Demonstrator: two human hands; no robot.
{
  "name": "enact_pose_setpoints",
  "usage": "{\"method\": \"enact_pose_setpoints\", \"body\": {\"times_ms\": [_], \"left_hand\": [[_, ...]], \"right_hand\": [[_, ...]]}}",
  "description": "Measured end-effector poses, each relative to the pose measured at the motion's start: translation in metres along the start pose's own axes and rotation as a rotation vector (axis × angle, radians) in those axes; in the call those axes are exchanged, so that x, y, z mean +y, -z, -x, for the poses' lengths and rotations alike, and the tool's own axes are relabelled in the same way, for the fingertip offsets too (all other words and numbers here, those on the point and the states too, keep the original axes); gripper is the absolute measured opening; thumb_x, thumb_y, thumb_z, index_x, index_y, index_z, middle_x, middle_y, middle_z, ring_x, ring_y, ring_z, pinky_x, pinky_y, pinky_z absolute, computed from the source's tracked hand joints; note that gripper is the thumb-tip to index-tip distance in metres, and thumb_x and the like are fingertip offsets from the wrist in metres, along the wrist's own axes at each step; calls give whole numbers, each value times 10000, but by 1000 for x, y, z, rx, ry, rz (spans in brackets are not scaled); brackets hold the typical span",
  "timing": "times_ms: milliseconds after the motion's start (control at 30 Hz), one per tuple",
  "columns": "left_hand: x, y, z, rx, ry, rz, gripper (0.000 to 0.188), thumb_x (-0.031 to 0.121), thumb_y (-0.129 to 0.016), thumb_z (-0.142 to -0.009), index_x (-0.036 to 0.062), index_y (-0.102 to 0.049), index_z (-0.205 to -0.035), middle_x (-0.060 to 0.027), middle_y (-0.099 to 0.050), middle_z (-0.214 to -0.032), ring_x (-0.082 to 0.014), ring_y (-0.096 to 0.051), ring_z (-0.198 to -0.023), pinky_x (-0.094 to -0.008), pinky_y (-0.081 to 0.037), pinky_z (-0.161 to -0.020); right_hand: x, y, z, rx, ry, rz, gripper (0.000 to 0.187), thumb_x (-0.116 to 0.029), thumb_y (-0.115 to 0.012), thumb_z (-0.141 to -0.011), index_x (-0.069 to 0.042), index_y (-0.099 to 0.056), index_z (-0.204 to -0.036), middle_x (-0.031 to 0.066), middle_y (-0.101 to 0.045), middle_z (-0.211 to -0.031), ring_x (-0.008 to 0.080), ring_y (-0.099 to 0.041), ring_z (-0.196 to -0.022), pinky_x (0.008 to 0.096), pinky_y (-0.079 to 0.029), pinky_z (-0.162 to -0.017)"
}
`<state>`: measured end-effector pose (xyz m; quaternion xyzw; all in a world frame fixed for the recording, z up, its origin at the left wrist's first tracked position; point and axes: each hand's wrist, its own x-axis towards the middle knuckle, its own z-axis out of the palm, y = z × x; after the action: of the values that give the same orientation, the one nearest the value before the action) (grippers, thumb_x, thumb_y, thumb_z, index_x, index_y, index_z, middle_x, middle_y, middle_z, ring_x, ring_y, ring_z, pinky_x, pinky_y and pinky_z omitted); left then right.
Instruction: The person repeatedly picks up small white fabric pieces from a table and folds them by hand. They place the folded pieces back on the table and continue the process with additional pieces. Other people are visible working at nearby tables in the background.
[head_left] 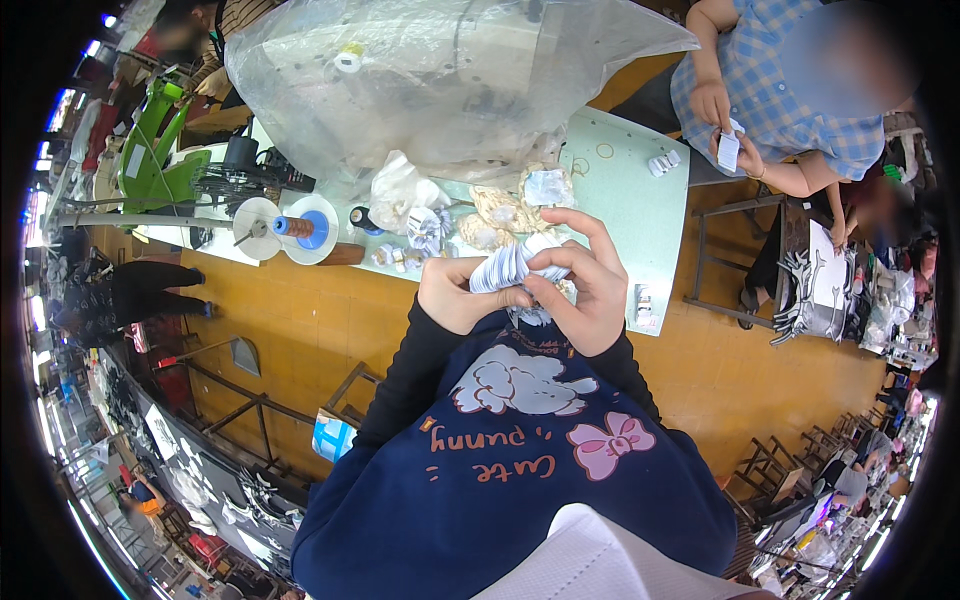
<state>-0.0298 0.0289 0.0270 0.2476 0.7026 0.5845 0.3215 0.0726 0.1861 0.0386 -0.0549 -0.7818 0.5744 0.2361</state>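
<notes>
A fanned stack of small white labels [498, 268] is held up between my two hands over the near edge of the pale green table [625, 185]. My left hand [452, 292] pinches the stack's left side, thumb along its bottom. On the other side, the thumb and fingers of my right hand [588, 300] grip the stack's right edge, with the index finger raised. Just beyond my hands lie cream fabric bundles [492, 207] and a bundle of small labels [546, 187]. More labels [530, 315] show below my hands, partly hidden.
Clear plastic sheeting [420, 90] covers the table's far part. A white plastic bag [405, 190], a brown thread cone [295, 227] and a dark spool [362, 218] sit to the left, near a green machine [150, 150]. A co-worker in a checked shirt [780, 90] handles white labels [729, 150] at right.
</notes>
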Motion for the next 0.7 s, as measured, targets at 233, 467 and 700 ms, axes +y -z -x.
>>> {"method": "enact_pose_setpoints", "body": {"times_ms": [233,467,700], "left_hand": [[3,-1,2,4,-22,-10,297,204,-866,-703,8,-736,-885,-32,-694,-682,-23,-568,-624,-236,-466,-556],[-1,-2,3,11,-34,-7,292,208,-866,-702,13,-737,-877,-32,-692,-680,-24,-561,-624,-239,-466,-557],[-6,1,3,-5,-30,8,289,210,-868,-701,10,-736,-863,-33,-690,-674,-23,-562,-618,-236,-465,-552]], "right_hand": [[1,-1,2,34,-62,-27,120,83,-636,-800,50,-655,-914,183,-486,-1302,167,-628,-956,240,-524,-716],[-5,2,1,-11,-40,-4,107,51,-660,-789,26,-670,-892,166,-507,-1286,159,-613,-967,246,-519,-709],[-4,-3,1,8,-30,-81,102,29,-666,-800,18,-670,-902,160,-524,-1270,151,-609,-962,230,-499,-663]]}}
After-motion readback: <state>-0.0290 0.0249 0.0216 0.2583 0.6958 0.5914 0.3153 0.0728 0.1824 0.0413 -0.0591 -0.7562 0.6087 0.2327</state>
